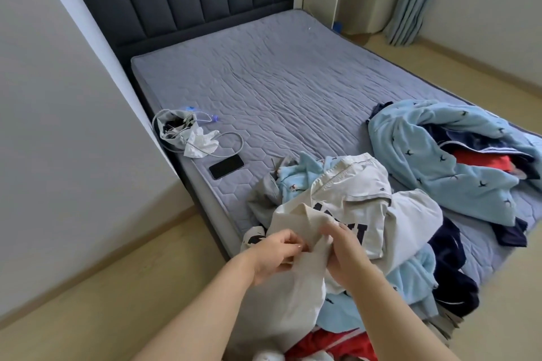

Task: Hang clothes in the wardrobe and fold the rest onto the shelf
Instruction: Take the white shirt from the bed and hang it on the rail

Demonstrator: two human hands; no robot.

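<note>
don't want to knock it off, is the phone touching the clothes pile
Apart. The head view shows bare mattress between the phone and the clothes pile.

The left hand and right hand are bare, as are both forearms.

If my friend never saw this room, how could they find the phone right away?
Look at the big grey mattress and follow its left edge towards the near end. There, between a grey pouch with a looping cable and the clothes pile, lies the phone. It is the only flat, shiny black rectangle; its neighbours are soft cloth or cord.
</note>
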